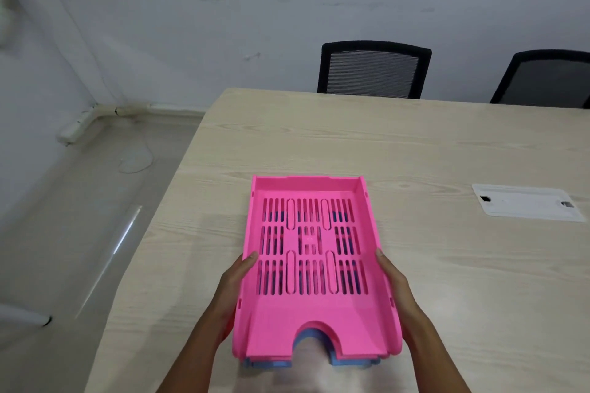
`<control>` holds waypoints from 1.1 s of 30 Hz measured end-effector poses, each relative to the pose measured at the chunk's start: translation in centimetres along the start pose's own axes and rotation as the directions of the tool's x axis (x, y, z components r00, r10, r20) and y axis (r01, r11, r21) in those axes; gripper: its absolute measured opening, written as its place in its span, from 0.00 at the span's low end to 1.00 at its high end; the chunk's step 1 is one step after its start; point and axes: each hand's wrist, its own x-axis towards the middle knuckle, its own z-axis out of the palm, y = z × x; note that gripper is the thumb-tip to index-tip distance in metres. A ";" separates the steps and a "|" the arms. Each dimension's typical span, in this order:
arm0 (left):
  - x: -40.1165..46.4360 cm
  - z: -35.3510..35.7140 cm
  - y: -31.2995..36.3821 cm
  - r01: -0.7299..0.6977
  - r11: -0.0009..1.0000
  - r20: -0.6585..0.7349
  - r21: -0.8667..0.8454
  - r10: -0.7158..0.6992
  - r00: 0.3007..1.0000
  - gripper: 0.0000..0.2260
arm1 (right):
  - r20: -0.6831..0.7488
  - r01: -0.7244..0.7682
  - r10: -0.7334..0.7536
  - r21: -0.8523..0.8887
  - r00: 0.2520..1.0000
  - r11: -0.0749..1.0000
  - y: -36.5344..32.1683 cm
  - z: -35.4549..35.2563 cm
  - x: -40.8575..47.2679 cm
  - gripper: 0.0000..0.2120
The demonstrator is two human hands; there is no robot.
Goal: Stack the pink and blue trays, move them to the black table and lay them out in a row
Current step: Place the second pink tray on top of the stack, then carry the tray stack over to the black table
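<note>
- Gripping the stacked pink tray [314,252], left hand [234,284] and right hand [394,284] clasped its long sides, lower centre.
- Long axis ran away from the person; blue tray [343,360] beneath.

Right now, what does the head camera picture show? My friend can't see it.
Two bare hands, left hand and right hand, grip the sides of a pink tray stacked on a blue tray over a light wooden table. Two black mesh chairs stand behind it by a white wall.
</note>
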 end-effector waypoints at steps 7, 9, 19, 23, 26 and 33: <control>-4.0 -3.4 -0.6 -0.098 0.991 -0.153 -0.085 0.084 0.985 0.21 | 0.181 -0.048 0.068 -0.113 0.981 0.992 -0.7 3.8 1.3 0.26; -5.6 -4.6 -1.0 -0.128 0.986 -0.199 -0.109 0.104 0.974 0.22 | 0.238 -0.038 0.072 -0.146 0.969 0.989 -0.9 5.6 1.6 0.25; -15.5 -12.5 -2.7 -0.338 0.908 -0.550 -0.249 0.155 0.821 0.19 | 0.530 -0.003 0.216 -0.374 0.820 0.928 1.2 18.8 1.8 0.25; -20.0 -16.8 -3.7 -0.399 0.874 -0.661 -0.278 0.127 0.739 0.20 | 0.628 -0.015 0.294 -0.410 0.720 0.912 3.4 25.8 0.6 0.26; -21.8 -18.3 -3.3 -0.422 0.867 -0.690 -0.265 0.136 0.711 0.20 | 0.647 0.002 0.318 -0.444 0.693 0.896 4.6 29.0 0.6 0.26; -30.9 -28.5 -4.8 -0.555 0.784 -0.829 -0.276 0.098 0.551 0.19 | 0.718 0.058 0.448 -0.559 0.532 0.827 11.8 43.7 -3.1 0.29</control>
